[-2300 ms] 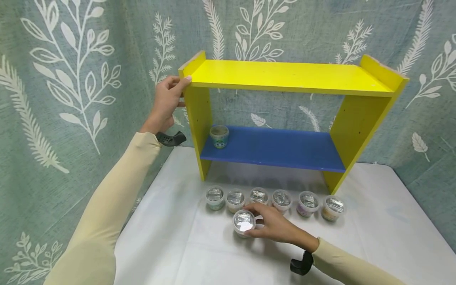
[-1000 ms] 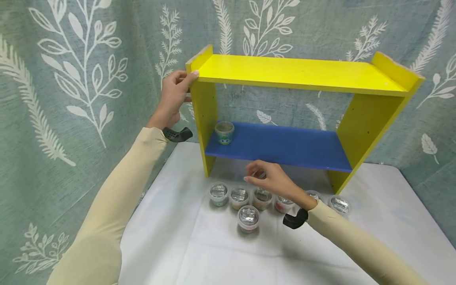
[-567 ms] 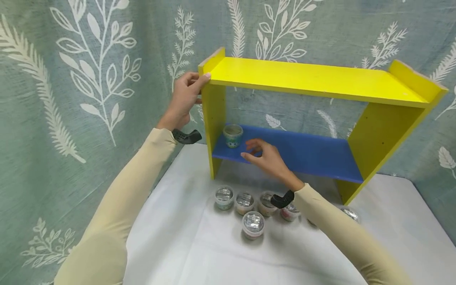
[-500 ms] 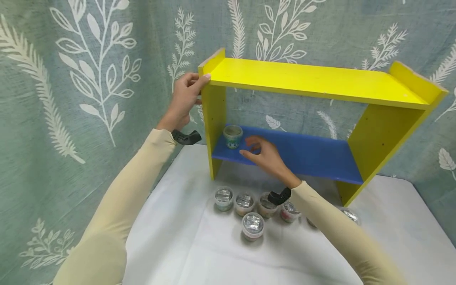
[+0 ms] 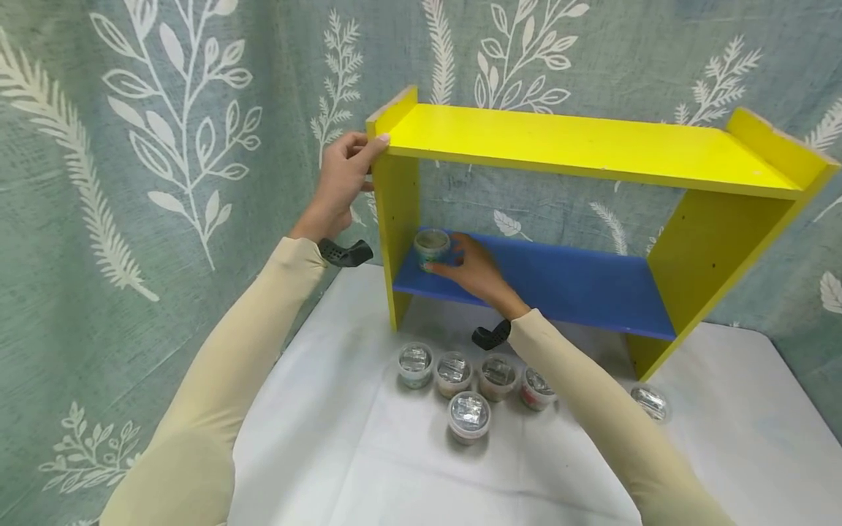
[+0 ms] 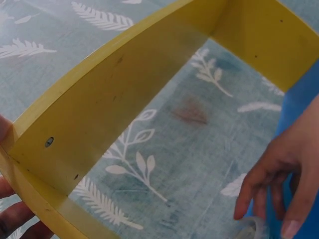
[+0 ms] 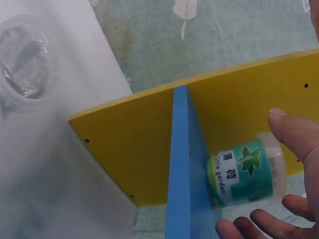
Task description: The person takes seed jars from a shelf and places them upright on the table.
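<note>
A small plastic tub (image 5: 432,248) with a green "little garden" label stands at the left end of the blue shelf board (image 5: 559,285). My right hand (image 5: 476,270) is at its right side, thumb in front and fingers behind. In the right wrist view, thumb (image 7: 294,134) and fingers spread around the tub's rim with gaps showing. High on the left, my left hand (image 5: 349,172) grips the upper corner of the yellow shelf unit (image 5: 585,150), thumb on the front edge and fingers behind the side panel.
Several tubs with silvery tops stand on the white table before the unit; one tub (image 5: 469,416) sits nearer than the row. Another tub (image 5: 650,403) is at the right, past my right forearm. A leaf-patterned green curtain (image 5: 283,88) hangs behind.
My right hand has let go of the front tub on the table and moved up and left to the tub on the blue board. The left hand keeps its grip on the unit.
</note>
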